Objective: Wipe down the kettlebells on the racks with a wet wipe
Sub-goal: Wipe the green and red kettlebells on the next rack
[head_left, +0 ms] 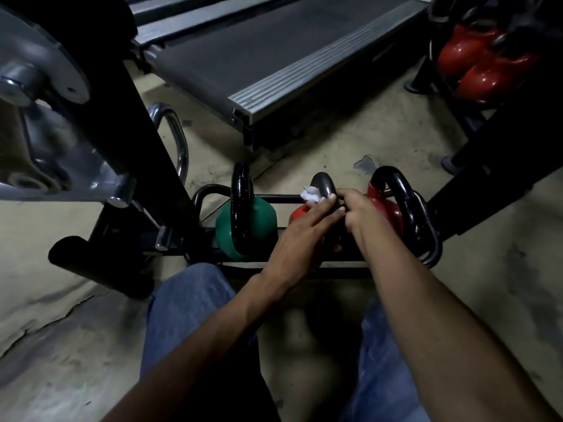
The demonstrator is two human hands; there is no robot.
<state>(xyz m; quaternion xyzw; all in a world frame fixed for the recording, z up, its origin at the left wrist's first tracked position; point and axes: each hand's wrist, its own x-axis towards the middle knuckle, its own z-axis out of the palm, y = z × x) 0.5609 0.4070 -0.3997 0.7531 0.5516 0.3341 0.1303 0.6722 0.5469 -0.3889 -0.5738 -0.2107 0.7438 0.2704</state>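
A low black rack [274, 198] on the floor holds three kettlebells. A green kettlebell [260, 222] with a black handle stands at the left. The middle orange-red kettlebell [298, 214] has a dark handle [323, 184]. My left hand [301, 231] presses a crumpled white wet wipe [310, 195] against that handle with its fingers. My right hand [362, 213] grips the same handle from the right side. A red kettlebell [384, 205] with a glossy black handle stands at the right end of the rack.
A treadmill deck [259, 56] lies beyond the rack. A grey machine frame with a black post [100, 117] stands at the left. Another rack with red kettlebells [478, 65] is at the upper right. My knees in blue jeans [189, 303] are just before the rack.
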